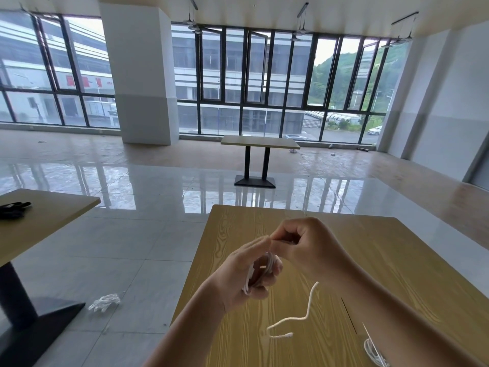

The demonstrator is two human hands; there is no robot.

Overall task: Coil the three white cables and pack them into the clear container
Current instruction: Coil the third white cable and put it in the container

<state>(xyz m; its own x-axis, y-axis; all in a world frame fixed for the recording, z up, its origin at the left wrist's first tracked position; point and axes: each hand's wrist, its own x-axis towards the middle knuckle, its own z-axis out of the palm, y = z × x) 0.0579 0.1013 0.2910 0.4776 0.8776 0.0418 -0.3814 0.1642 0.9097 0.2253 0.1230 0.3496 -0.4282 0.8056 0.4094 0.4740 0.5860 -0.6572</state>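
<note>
Head view, both hands raised over the wood-grain bench (397,260). Left hand (248,271): fingers curled round a small coil of white cable (268,260), loops wrapped over the fingers; grip clamped on the coil. Right hand (304,245): thumb and forefinger pinched together on the cable strand just above the coil, touching the left fingertips; grip clamped on the cable. Free tail of the same cable (293,317) hangs below the hands in a wavy line w/ its connector end near the bench top. Second white cable (373,352), partly cut off by the frame, lies at the bench's near right corner beside the right forearm. Clear container: not seen in this view. Bkgd: glossy tiled floor (132,247) w/ crumpled white item (104,302); second bench at left (47,215) carrying a black object (14,209); third bench (260,143) near the windows.
</note>
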